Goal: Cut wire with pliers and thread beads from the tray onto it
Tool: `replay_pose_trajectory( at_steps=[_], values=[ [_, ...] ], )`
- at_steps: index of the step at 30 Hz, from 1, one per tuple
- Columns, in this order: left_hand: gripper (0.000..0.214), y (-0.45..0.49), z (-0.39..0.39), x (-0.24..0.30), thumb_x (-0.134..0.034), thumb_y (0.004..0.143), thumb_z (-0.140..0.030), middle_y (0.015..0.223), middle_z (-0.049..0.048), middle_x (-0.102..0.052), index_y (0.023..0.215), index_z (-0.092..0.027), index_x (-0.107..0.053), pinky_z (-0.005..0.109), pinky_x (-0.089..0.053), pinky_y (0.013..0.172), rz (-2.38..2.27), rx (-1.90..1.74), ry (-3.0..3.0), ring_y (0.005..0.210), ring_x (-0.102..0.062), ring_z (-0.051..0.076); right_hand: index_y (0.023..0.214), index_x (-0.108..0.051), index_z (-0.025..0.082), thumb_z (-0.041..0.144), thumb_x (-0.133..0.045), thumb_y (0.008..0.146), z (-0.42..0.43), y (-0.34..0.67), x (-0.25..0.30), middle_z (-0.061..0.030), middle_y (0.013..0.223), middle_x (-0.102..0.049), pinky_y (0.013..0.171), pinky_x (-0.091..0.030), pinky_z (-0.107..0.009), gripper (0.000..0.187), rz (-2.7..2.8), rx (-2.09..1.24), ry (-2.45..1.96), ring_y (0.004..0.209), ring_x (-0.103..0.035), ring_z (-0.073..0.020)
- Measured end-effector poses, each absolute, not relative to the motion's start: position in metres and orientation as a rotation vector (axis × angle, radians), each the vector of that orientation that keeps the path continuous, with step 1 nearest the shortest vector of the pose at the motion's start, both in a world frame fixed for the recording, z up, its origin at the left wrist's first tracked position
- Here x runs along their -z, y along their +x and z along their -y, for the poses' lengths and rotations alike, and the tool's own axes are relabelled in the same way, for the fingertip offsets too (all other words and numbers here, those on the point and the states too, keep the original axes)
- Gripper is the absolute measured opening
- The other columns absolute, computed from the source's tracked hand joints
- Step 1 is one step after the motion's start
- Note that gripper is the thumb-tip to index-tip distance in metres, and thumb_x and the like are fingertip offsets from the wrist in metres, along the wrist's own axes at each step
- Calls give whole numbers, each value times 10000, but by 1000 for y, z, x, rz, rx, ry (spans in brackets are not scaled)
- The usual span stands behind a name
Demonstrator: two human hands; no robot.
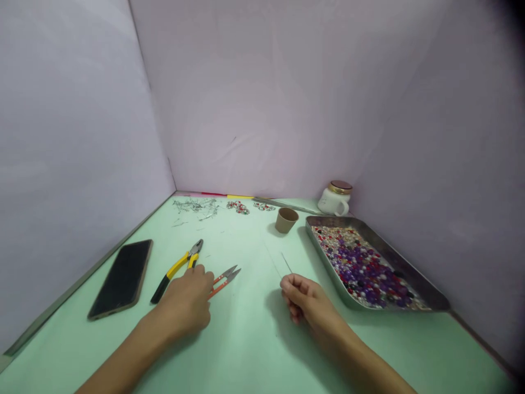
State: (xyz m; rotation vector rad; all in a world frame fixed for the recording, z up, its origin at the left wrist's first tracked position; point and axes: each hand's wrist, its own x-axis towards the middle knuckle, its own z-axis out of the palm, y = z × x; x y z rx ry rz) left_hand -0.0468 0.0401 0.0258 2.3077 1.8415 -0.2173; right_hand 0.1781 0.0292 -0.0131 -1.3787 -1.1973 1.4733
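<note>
My left hand (pixel 189 298) is closed around the handle end of orange-handled thread snips (pixel 225 278), whose blades point away to the right. Its palm hides most of the handles. Against its fingers lies one handle of the yellow-and-black pliers (pixel 178 267), which rest on the table with jaws pointing away. Pinched between the thumb and fingers of my right hand (pixel 303 298) is a thin wire (pixel 286 262), its end sticking up. A fainter thin strand also runs from the fingertips towards the back left.
At right stands a metal tray (pixel 328 268) of mixed beads (pixel 361 265). A brown cup (pixel 286 220), lidded white mug (pixel 334 200), beaded pieces (pixel 238 207) and wire scraps (pixel 197 206) sit further back. A phone (pixel 122 278) lies at left. Walls enclose the table.
</note>
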Motion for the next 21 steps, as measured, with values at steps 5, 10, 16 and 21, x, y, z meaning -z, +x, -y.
replay_pose_trajectory(
  at_steps=[5, 10, 16, 21],
  values=[
    [231, -38, -39, -17, -416, 582, -46, 826, 87, -505, 748, -160, -529, 301, -343, 534, -1872, 242, 2307, 694, -523, 219, 743, -520, 137, 320, -599, 666, -46, 166, 17, 58, 527, -394, 360, -259, -162, 213, 861, -1695, -1063, 407, -308, -34],
    [152, -37, -49, 5, -372, 738, -182, 799, 70, -514, 727, -169, -523, 315, -371, 580, -1846, -224, 2305, 689, -511, 199, 716, -538, 134, 311, -605, 664, -49, 159, 32, 60, 489, -415, 348, -343, -174, 196, 922, -1655, -1029, 380, -334, -41],
    [303, -14, -49, 11, -468, 739, -402, 770, 33, -552, 928, -169, -510, 240, -388, 491, -1547, -973, 1575, 537, -478, 110, 669, -529, 145, 347, -581, 661, -40, 154, 33, 83, 378, -402, 258, -241, -162, 209, 1093, -1621, -1213, 268, -282, -36],
    [293, 16, -50, 20, -503, 709, -436, 411, -68, -418, 743, -145, -513, 162, -162, 280, -1104, -827, 1077, 271, -239, 29, 657, -561, 138, 342, -546, 684, -30, 150, 31, 70, 380, -432, 292, -241, -172, 206, 1380, -1579, -1275, 268, -294, -34]
  ],
)
